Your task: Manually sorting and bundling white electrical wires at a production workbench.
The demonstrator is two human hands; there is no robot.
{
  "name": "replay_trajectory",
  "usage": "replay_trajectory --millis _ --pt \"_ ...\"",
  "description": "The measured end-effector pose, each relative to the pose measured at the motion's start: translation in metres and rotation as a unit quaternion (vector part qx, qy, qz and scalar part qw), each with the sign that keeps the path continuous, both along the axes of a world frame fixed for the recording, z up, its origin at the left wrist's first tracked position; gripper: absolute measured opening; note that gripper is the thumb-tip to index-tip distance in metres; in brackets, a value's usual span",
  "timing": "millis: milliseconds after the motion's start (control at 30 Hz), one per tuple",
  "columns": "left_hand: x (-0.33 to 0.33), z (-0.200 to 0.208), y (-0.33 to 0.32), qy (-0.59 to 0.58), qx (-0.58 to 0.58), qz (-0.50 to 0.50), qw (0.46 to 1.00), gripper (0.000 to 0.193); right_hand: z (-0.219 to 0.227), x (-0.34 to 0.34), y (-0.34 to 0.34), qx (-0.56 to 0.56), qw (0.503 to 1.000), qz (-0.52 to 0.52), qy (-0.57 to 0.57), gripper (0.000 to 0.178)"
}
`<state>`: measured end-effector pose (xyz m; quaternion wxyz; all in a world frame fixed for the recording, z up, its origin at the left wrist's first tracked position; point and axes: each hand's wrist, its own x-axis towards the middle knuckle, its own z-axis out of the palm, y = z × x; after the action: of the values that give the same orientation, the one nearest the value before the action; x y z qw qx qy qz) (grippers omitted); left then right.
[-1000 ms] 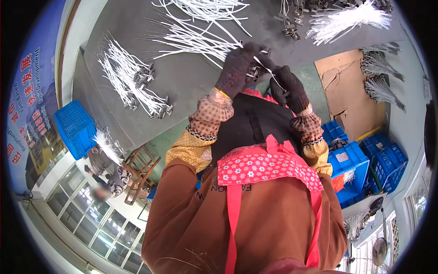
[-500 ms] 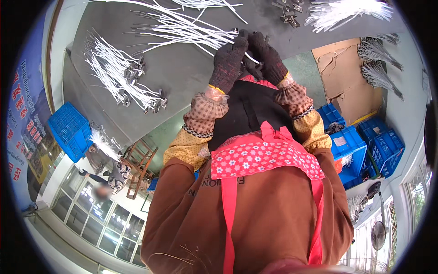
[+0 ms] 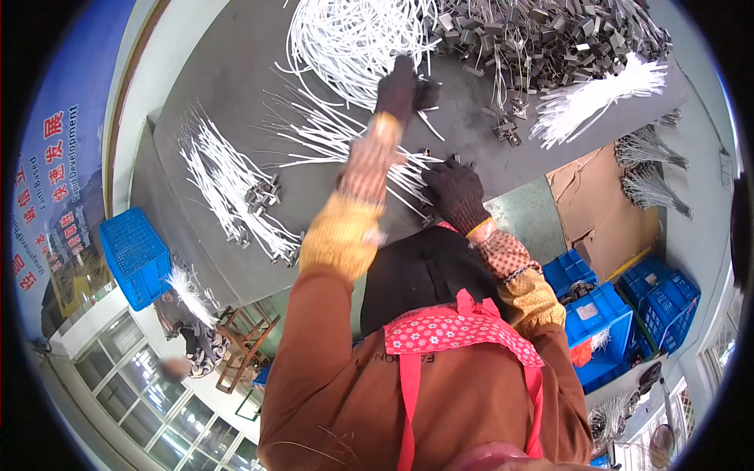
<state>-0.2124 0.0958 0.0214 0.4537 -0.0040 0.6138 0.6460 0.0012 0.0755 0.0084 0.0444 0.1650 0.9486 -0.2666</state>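
Left hand (image 3: 402, 93) at white wire heap (image 3: 345, 39); right hand (image 3: 455, 192) below heap at fanned wires (image 3: 322, 135), perhaps steadying them. I can't tell either grip. Metal parts (image 3: 542, 43) right of heap, likely for reach.

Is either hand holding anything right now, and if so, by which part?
Cannot tell. The left hand is over the large heap of white strands, the right hand by the ends of the smaller bundle; any grip is hidden.
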Motion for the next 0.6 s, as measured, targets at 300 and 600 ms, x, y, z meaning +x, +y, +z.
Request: replay_trajectory --millis 300,600 --pt "-0.096 -0.162 0.043 0.065 0.056 -0.168 0.982 0.035 -0.011 0.041 0.027 -0.119 0.92 -0.304 0.215 0.02" --pt "0.106 0.129 -0.081 0.012 0.108 -0.222 0.969 0.051 -0.04 0.011 0.205 -0.104 0.892 -0.418 0.139 0.046"
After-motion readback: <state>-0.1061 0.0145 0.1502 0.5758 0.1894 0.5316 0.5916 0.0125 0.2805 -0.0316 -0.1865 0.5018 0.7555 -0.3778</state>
